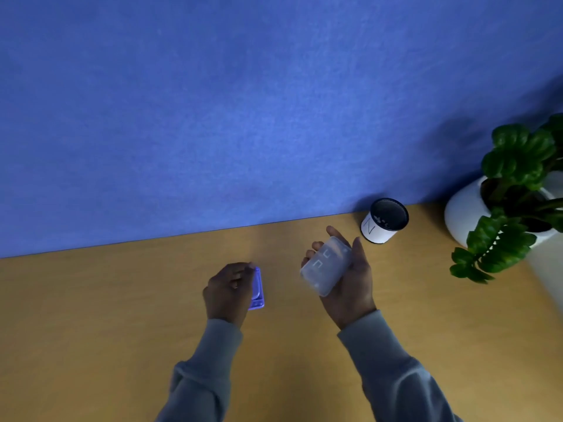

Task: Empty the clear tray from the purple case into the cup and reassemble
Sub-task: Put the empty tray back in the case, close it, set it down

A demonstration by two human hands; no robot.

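Cupped in my right hand (344,272), the clear tray (326,266) hangs near the cup (384,220); left hand (227,289) grips the purple case (257,289). Tip squarely over the rim, I judge.

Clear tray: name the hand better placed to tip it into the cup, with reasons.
Right. The right hand already holds the clear tray and is nearest the cup, which stands just beyond it. The left hand is farther off, holding the purple case.
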